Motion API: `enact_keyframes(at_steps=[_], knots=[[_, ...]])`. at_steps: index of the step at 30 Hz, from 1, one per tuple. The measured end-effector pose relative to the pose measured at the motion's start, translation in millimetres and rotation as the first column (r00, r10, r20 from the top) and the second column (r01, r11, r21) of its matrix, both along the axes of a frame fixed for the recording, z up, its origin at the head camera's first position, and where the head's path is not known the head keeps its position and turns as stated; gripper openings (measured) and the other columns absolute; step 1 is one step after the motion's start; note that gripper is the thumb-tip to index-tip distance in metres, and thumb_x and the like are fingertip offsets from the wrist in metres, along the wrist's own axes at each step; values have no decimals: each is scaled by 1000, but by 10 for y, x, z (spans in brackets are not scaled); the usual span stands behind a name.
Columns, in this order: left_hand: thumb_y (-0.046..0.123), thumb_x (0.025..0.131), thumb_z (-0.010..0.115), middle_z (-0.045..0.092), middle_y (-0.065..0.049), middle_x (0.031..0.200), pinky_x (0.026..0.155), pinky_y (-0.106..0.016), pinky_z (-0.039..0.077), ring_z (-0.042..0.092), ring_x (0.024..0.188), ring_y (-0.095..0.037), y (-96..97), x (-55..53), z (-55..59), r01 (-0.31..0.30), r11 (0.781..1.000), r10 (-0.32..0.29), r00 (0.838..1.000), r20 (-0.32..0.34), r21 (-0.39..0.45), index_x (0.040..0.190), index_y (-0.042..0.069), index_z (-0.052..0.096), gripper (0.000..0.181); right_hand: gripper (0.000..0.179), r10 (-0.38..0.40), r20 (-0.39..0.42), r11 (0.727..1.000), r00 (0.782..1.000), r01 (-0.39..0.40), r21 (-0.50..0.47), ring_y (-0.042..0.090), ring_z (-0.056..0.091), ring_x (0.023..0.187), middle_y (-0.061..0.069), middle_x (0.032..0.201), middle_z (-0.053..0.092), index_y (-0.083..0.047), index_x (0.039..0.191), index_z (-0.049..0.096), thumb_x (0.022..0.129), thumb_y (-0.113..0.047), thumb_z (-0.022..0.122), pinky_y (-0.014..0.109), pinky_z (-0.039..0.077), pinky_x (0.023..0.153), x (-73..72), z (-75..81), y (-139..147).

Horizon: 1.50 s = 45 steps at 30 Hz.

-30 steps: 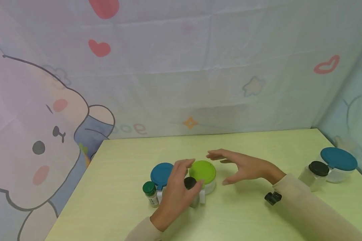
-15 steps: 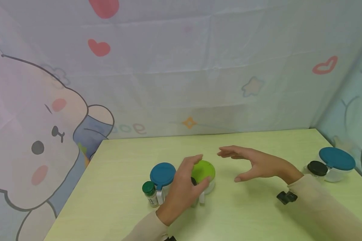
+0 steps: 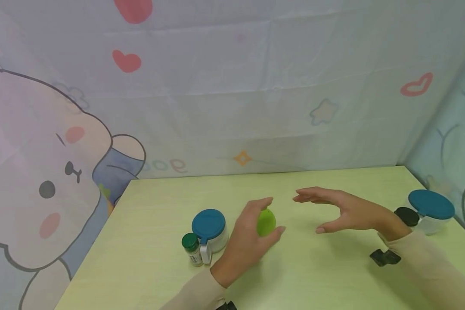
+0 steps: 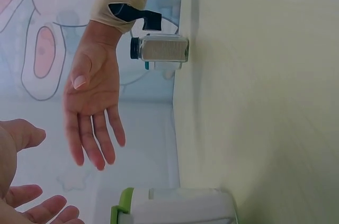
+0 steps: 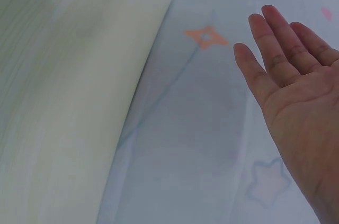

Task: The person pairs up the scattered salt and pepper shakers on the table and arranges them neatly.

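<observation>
My left hand point(image 3: 252, 239) hovers in front of the container with the bright green lid point(image 3: 266, 223), partly hiding it; its thumb and fingers are spread and hold nothing. In the left wrist view that container's white side point(image 4: 183, 205) shows beneath the hand's relaxed fingers point(image 4: 45, 208). My right hand point(image 3: 346, 211) is above the table to the right, palm facing left, fingers extended, nothing in it. Left of my left hand stand a blue-lidded white container point(image 3: 209, 228) with a handle and a small green-capped spice bottle point(image 3: 192, 249).
At the table's right end stand a black-capped clear jar point(image 3: 407, 216), partly behind my right wrist, and another blue-lidded container point(image 3: 432, 209). A printed cloth point(image 3: 217, 107) hangs behind the pale yellow table point(image 3: 139, 258).
Both hands have moved to the right in the head view, still holding nothing. My left hand now covers the black-capped jar seen earlier beside the green-lidded container. The containers have stayed in place.
</observation>
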<state>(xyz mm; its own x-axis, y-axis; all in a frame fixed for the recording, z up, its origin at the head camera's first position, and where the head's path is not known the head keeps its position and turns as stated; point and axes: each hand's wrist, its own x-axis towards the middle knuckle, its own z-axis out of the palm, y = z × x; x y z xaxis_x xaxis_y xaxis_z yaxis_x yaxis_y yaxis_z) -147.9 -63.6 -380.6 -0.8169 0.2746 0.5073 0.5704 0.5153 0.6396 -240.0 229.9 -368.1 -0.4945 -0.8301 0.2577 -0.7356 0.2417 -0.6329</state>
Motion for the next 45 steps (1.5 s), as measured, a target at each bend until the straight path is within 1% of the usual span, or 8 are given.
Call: enact_keyframes(at_steps=[6, 10, 13, 18, 26, 31, 38, 45], knots=[[21, 90, 79, 56, -8, 142, 109, -40, 48, 55, 128, -20, 81, 5, -3, 43, 998, -43, 999, 17, 47, 145, 7, 51, 63, 85, -8, -26, 1000, 1000, 8, -2, 18, 51, 136, 5, 152, 51, -15, 158, 33, 88, -13, 80, 32, 46, 109, 16, 5, 128], [22, 91, 79, 55, -6, 143, 109, -38, 47, 54, 130, -20, 156, 9, -11, 64, 996, -67, 997, 40, 59, 145, 10, 50, 63, 84, -45, -2, 998, 999, 45, 34, 16, 50, 137, 2, 153, 50, -18, 159, 32, 90, -16, 79, 32, 46, 109, 52, 31, 222], [23, 91, 78, 55, -3, 142, 108, -36, 48, 55, 129, -18, 218, 7, -12, 68, 997, -69, 997, 39, 48, 146, 11, 50, 63, 83, -75, 5, 995, 997, 74, 62, 13, 50, 137, -2, 153, 50, -20, 160, 31, 91, -19, 78, 32, 46, 109, 77, 54, 293], [26, 92, 77, 55, 0, 141, 106, -30, 49, 56, 127, -16, 316, 10, -3, 90, 995, -91, 996, 16, 37, 145, 11, 50, 62, 84, -81, -16, 996, 997, 82, 43, 14, 54, 133, 0, 151, 52, -16, 159, 32, 89, -14, 79, 30, 46, 108, 96, 65, 401], [29, 92, 77, 54, 2, 141, 105, -26, 48, 56, 127, -13, 431, -26, -23, 172, 985, -173, 985, 23, 32, 148, 15, 47, 64, 86, -135, -13, 989, 991, 135, 67, 13, 52, 135, -2, 152, 51, -18, 160, 31, 89, -15, 79, 25, 44, 109, 117, 70, 547], [29, 91, 78, 55, 1, 140, 103, -25, 49, 57, 126, -14, 500, -49, -44, 186, 982, -187, 982, 20, 5, 148, 14, 47, 66, 84, -144, 3, 988, 990, 144, 62, 11, 50, 137, 0, 152, 52, -17, 159, 31, 90, -12, 78, 23, 43, 109, 109, 55, 618], [29, 91, 79, 55, 0, 140, 103, -24, 50, 57, 127, -14, 611, -72, -80, 221, 975, -222, 974, 40, 15, 148, 13, 46, 67, 83, -157, 6, 987, 988, 156, 36, 11, 50, 137, 2, 149, 54, -13, 159, 32, 89, -6, 77, 17, 40, 107, 128, 38, 710], [28, 91, 79, 55, -1, 140, 104, -22, 49, 56, 127, -10, 730, -95, -139, 258, 966, -258, 965, 44, 14, 149, 14, 46, 68, 81, -215, -24, 975, 976, 216, 50, 11, 53, 134, 1, 148, 56, -15, 158, 35, 89, -8, 78, 19, 46, 100, 196, 62, 802]])
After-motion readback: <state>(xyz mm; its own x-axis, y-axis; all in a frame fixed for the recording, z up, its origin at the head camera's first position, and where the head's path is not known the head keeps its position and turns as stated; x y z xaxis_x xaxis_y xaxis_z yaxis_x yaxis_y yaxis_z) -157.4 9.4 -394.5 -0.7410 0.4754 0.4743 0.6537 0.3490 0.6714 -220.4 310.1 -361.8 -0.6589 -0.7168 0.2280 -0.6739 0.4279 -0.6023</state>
